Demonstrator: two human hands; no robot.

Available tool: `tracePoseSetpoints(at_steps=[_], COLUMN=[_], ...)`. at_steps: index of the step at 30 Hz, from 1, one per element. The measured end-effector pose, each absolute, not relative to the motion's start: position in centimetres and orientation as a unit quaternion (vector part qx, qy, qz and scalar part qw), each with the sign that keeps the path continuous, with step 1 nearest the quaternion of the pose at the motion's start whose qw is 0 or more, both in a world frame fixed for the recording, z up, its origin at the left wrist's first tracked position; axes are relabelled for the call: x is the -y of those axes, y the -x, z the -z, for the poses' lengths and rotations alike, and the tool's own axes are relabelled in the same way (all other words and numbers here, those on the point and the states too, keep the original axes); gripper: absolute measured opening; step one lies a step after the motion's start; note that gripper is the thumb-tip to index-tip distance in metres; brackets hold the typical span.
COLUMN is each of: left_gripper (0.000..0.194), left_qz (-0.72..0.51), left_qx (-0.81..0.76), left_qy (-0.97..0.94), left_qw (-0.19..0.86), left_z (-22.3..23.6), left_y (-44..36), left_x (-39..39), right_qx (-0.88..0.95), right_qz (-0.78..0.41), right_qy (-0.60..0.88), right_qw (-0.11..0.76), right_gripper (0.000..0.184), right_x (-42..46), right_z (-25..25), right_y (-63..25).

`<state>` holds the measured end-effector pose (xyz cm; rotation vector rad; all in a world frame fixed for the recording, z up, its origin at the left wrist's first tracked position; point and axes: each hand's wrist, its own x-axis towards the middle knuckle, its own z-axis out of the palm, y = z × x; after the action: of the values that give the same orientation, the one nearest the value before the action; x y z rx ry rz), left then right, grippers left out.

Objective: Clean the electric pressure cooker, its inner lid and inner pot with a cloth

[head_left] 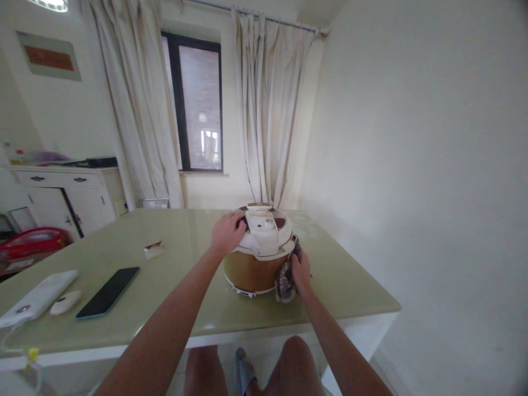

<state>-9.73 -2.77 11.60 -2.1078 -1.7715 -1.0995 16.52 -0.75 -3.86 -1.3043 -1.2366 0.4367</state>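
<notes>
A round countertop cooker (250, 269) with a brownish-gold body stands near the table's front edge. Its white lid (266, 242) is on, with a handle, a knob and dark see-through panels on top. My left hand (228, 231) rests on the left side of the lid, fingers bent and somewhat apart. Pressed against the cooker's right side is a bunched, patterned grey-brown cloth (285, 283), held in my right hand (301, 268). Some of the right fingers are hidden behind the cloth.
The pale green table (181, 308) has a black phone (108, 292), a white oval case (65, 302), a white device with a cable (39, 297) and a small packet (154, 250) on the left. A wall (412, 165) rises along the right. Curtains (268, 110) hang behind.
</notes>
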Motion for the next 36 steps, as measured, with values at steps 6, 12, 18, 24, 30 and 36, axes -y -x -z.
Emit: tracePoseSetpoints(at_steps=[6,12,18,24,30,36], left_gripper=[0.038,0.038,0.038,0.039,0.038,0.039], left_qz=[0.371,0.371,0.371,0.372,0.377,0.384], left_qx=[0.595,0.595,0.598,0.597,0.593,0.581], left_qy=[0.707,0.707,0.705,0.706,0.706,0.713], left_qw=[0.088,0.086,0.083,0.084,0.086,0.084], left_z=[-11.7,-11.6,-11.6,-11.7,-11.6,-11.5], left_y=[9.6,9.7,9.7,9.7,9.7,9.8], left_x=[2.9,2.7,2.8,2.9,3.0,2.9], right_qx=[0.536,0.587,0.632,0.704,0.813,0.805], right_qz=[0.011,0.05,0.11,0.178,0.251,0.31], right_qy=[0.579,0.573,0.547,0.492,0.384,0.335], right_qw=[0.614,0.569,0.538,0.479,0.359,0.378], right_gripper=[0.05,0.055,0.057,0.058,0.05,0.036], right_x=[4.4,6.7,9.6,10.9,10.4,9.6], right_z=[5.7,6.7,8.8,8.6,5.8,2.8], right_y=[-12.6,-11.3,-7.9,-7.0,-3.8,-1.6])
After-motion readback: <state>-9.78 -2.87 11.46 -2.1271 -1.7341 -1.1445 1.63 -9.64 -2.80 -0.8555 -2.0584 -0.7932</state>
